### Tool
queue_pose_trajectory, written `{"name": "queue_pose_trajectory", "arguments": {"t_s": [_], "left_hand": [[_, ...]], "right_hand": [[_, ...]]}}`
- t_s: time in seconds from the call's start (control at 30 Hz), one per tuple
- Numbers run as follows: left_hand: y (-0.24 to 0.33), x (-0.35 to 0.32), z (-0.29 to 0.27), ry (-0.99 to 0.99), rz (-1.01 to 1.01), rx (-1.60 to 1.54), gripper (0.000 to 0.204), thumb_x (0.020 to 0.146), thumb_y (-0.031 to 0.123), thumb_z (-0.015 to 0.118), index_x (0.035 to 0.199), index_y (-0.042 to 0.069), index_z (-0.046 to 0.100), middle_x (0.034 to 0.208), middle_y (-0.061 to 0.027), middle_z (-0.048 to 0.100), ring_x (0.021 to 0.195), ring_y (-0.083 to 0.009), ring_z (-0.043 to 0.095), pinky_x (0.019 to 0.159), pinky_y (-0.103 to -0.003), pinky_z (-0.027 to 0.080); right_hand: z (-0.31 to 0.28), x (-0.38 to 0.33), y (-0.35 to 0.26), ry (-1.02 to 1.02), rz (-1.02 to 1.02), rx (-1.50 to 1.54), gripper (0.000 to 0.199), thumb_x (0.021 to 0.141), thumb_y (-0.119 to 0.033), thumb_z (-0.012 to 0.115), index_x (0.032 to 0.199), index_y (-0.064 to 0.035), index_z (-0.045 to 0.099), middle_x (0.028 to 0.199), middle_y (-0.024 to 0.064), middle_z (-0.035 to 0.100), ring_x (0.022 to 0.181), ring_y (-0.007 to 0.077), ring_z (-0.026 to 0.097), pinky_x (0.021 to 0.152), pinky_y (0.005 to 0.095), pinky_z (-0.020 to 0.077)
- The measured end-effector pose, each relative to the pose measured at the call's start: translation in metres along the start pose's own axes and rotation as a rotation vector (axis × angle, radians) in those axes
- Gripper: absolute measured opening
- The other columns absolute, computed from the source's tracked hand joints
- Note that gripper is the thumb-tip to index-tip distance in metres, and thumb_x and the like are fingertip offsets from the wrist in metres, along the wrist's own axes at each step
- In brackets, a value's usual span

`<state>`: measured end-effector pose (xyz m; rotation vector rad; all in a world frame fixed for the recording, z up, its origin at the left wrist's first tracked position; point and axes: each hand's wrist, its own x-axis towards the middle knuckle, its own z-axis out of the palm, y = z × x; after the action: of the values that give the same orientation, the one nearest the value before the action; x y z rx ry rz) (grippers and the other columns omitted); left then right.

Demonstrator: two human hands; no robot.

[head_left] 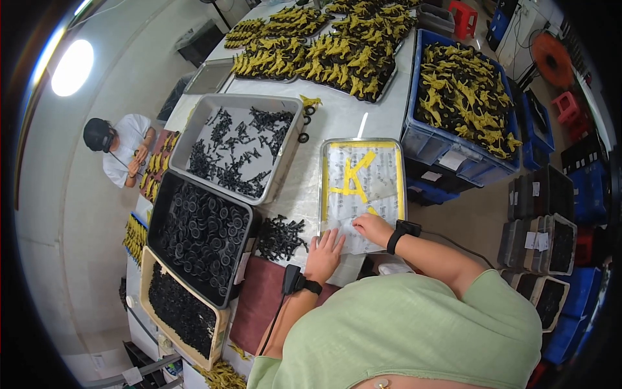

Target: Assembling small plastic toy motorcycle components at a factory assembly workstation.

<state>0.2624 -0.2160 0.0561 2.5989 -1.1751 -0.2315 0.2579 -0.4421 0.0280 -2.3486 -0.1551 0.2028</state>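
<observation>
A shallow metal tray [322, 188] lies in front of me. It is lined with printed whitish paper [382, 181], with yellow tape [399, 175] along its edges and crossed yellow strips [350, 178] in the middle. My right hand [374, 229] is over the tray's near part, fingers curled in a pinch on a loose sheet of the thin paper [360, 242] that overhangs the near edge. My left hand [325, 255] lies by the tray's near left corner, fingers stretched apart, holding nothing. Just left of it is a pile of small black plastic parts [280, 237].
Left stand a grey bin [285, 146] of black parts, a black bin [249, 220] of black rings and a cream bin [223, 318]. Yellow-and-black toy figures [350, 52] fill trays at the back and a blue crate [466, 172] at right. A co-worker [126, 146] sits far left.
</observation>
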Motion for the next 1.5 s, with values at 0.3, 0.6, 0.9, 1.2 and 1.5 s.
{"name": "queue_pose_trajectory", "arguments": {"t_s": [0.3,0.6,0.9,1.2,1.5], "left_hand": [[-0.004,0.002,0.004,-0.001,-0.201,-0.064,0.051,0.072,0.020,0.072,0.120,0.012,0.058,0.134,-0.0125,0.047,0.125,-0.0291,0.043,0.098,-0.050,0.034],[-0.016,-0.010,-0.002,0.124,-0.134,-0.177,0.028,0.075,0.015,0.068,0.102,0.009,0.063,0.119,-0.0104,0.056,0.117,-0.0264,0.049,0.092,-0.048,0.036],[-0.026,0.029,-0.009,0.196,-0.461,-0.693,0.033,0.084,0.008,0.064,0.115,0.004,0.054,0.078,-0.0163,0.067,0.072,-0.0353,0.065,0.065,-0.042,0.050],[-0.032,0.038,-0.018,0.141,-0.268,-0.621,0.019,0.078,0.008,0.068,0.096,0.002,0.064,0.086,-0.0165,0.067,0.079,-0.0336,0.064,0.069,-0.040,0.051],[-0.017,-0.003,0.007,0.042,0.030,-0.065,0.027,0.074,0.019,0.066,0.098,0.007,0.061,0.111,-0.0063,0.061,0.110,-0.0243,0.054,0.090,-0.043,0.040]], "right_hand": [[0.008,0.029,0.001,0.125,0.043,-0.084,0.011,0.085,-0.013,0.061,0.091,-0.0050,0.065,0.085,0.0156,0.060,0.081,0.0363,0.060,0.072,0.0430,0.0490],[-0.003,0.014,-0.006,-0.014,0.097,-0.100,0.012,0.086,-0.015,0.057,0.089,-0.0054,0.064,0.088,0.0142,0.060,0.083,0.0354,0.059,0.074,0.0432,0.0489],[-0.006,0.001,-0.025,0.036,-0.123,0.062,0.029,0.089,-0.028,0.061,0.106,-0.0057,0.064,0.105,0.0139,0.059,0.097,0.0332,0.058,0.085,0.0399,0.0475],[0.002,0.017,-0.032,-0.333,0.171,0.231,0.027,0.088,-0.023,0.061,0.106,-0.0028,0.064,0.119,0.0141,0.057,0.106,0.0344,0.054,0.092,0.0397,0.0441],[0.013,-0.021,-0.045,-0.243,-0.234,-0.402,0.038,0.086,-0.034,0.062,0.112,-0.0061,0.064,0.127,0.0088,0.054,0.120,0.0293,0.047,0.100,0.0482,0.0356]]}}
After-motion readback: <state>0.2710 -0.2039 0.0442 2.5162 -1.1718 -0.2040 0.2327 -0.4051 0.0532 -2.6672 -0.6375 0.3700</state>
